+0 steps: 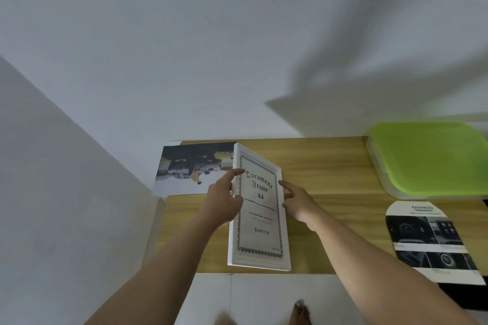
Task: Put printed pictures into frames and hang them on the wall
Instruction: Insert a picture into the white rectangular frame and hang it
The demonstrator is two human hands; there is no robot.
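Note:
A white A4 document frame (260, 219) with its "Document Frame A4" insert is held up in front of me, tilted, above the wooden table (330, 166). My left hand (224, 200) grips the frame's left edge. My right hand (297, 202) holds its right edge, with the index finger stretched along the rim. A printed picture of a motorbike (192, 169) lies flat at the table's back left, partly hidden behind the frame.
A box with a lime-green lid (433, 158) sits at the table's back right. A printed sheet of dark car photos (433, 240) lies at the right. White walls (184, 47) rise behind and to the left. Bare feet (298, 312) show on the white floor below.

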